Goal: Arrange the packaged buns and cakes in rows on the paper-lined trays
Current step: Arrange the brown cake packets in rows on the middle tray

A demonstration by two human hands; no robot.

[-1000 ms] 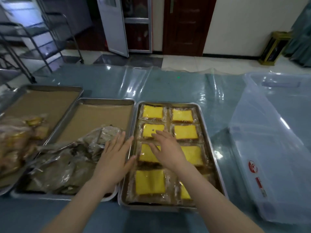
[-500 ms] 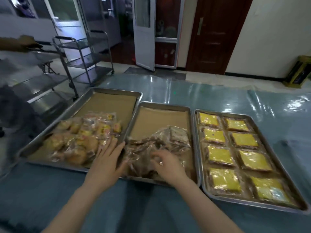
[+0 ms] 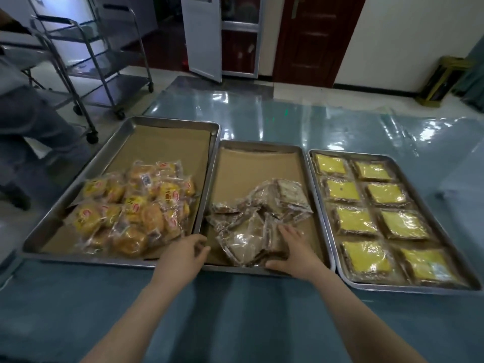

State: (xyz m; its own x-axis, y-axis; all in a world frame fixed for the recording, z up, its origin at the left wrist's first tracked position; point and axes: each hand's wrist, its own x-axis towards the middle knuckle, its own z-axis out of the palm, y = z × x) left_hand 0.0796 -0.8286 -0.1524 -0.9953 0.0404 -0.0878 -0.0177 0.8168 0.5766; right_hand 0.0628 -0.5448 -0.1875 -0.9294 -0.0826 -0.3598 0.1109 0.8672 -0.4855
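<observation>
Three steel trays sit side by side on a blue tabletop (image 3: 235, 323) under glossy clear film. The left tray (image 3: 86, 260) is lined with brown paper and has a loose heap of packaged buns (image 3: 136, 213) in its near half, in clear wrappers with yellow and red labels, not in rows. The middle tray (image 3: 259, 143) is also paper-lined (image 3: 251, 166), far half bare, with a jumbled pile of brownish packaged cakes (image 3: 251, 221) in clear wrap toward the near end, overlapping and tilted. The right tray (image 3: 408, 290) holds yellow-topped packaged cakes (image 3: 353, 221) laid flat in two columns of four (eight in all, neat rows). The left hand (image 3: 183, 254) is at the near corner where the left and middle trays meet, fingers curled over the rim area; cannot tell if it actually grips the rim or a wrapper. The right hand (image 3: 293, 250) lies on the near right part of the brown cake pile, fingers stretched forward and flat on the wrappers, thumb spread toward the near rim, not closed round anything. Both forearms are bare, reaching in from the bottom edge. Background: wheeled steel trolleys (image 3: 110, 61) on the floor at far left, another person's grey-clothed arm and body (image 3: 31, 119) at the left edge, and a dark brown door (image 3: 314, 35) beside a white-framed glass door.
</observation>
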